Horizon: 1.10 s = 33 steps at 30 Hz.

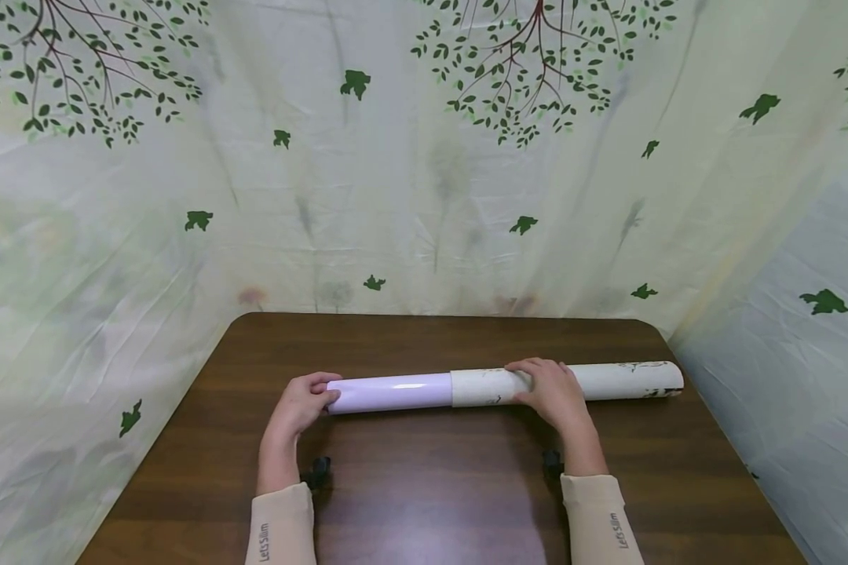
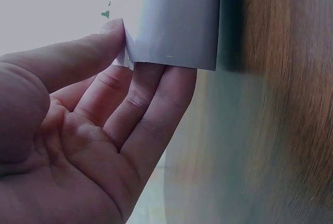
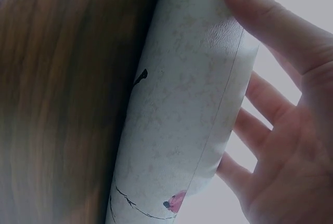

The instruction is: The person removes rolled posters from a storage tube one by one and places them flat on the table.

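A long wallpaper roll lies crosswise on the table in the head view. Its left part (image 1: 392,392) is smooth, glossy and lavender; its right part (image 1: 625,381) is white with a dark printed pattern. My left hand (image 1: 302,404) pinches the lavender part's left end. In the left wrist view, the thumb (image 2: 88,55) is at a loose edge of the sheet (image 2: 177,21), with fingertips hidden inside the end. My right hand (image 1: 554,392) grips the white part, thumb on the near side. A pink flower print (image 3: 175,202) shows on the white surface (image 3: 182,89) in the right wrist view.
The brown wooden table (image 1: 424,486) has rounded far corners. Behind it hangs a pale curtain (image 1: 424,173) printed with branches and green leaves, which also covers both sides. A small black device (image 1: 318,473) sits at the left wrist, another (image 1: 553,461) at the right.
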### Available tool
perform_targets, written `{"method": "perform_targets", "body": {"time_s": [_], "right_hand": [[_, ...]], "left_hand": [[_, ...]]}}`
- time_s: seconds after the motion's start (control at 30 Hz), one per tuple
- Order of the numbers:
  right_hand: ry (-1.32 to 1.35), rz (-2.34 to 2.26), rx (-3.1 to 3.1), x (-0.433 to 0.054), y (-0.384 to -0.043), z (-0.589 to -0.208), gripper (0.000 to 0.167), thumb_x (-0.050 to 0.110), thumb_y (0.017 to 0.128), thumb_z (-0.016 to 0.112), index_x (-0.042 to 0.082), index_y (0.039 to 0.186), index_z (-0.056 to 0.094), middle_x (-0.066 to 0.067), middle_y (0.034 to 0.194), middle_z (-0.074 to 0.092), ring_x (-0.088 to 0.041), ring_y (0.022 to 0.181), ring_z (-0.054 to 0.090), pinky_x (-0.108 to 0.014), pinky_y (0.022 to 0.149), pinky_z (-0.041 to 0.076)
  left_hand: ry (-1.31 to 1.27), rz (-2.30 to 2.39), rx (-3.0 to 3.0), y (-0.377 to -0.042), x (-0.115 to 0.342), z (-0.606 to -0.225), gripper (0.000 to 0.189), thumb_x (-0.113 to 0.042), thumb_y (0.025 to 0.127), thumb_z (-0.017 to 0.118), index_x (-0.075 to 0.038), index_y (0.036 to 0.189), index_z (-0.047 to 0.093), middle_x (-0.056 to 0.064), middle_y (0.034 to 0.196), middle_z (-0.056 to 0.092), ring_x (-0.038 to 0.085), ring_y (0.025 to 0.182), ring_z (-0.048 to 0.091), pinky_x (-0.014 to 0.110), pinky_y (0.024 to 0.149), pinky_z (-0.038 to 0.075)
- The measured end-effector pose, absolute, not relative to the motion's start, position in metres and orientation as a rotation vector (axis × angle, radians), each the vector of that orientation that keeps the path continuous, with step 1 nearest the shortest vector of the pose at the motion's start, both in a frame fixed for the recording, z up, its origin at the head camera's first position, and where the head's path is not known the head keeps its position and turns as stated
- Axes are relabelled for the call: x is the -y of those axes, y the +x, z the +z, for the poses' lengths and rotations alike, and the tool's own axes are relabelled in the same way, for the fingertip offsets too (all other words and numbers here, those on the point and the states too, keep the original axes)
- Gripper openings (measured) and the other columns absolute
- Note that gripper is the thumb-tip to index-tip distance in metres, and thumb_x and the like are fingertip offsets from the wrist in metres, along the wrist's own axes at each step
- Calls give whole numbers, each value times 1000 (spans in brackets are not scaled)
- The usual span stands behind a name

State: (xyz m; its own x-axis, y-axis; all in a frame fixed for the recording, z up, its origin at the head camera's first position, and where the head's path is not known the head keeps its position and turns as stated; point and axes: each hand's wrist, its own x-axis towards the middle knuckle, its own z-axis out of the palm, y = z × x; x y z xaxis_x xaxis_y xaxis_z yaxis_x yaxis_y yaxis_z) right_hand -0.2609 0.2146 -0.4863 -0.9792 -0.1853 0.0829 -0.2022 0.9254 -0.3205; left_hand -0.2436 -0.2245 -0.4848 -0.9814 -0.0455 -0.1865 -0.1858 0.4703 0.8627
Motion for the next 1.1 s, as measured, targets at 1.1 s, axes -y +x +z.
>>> {"method": "perform_targets", "body": {"time_s": [1.1], "right_hand": [[162,557,3054,-241,-256,-482,54,30,92,84,24,143,67,-18,150,63,-46,140,54,-72,122,28]], "left_hand": [[-283,1510,-2570,-235,256,-481,38,-7,104,65,6,139,63,29,130,68,21,99,67,32,79,59]]}}
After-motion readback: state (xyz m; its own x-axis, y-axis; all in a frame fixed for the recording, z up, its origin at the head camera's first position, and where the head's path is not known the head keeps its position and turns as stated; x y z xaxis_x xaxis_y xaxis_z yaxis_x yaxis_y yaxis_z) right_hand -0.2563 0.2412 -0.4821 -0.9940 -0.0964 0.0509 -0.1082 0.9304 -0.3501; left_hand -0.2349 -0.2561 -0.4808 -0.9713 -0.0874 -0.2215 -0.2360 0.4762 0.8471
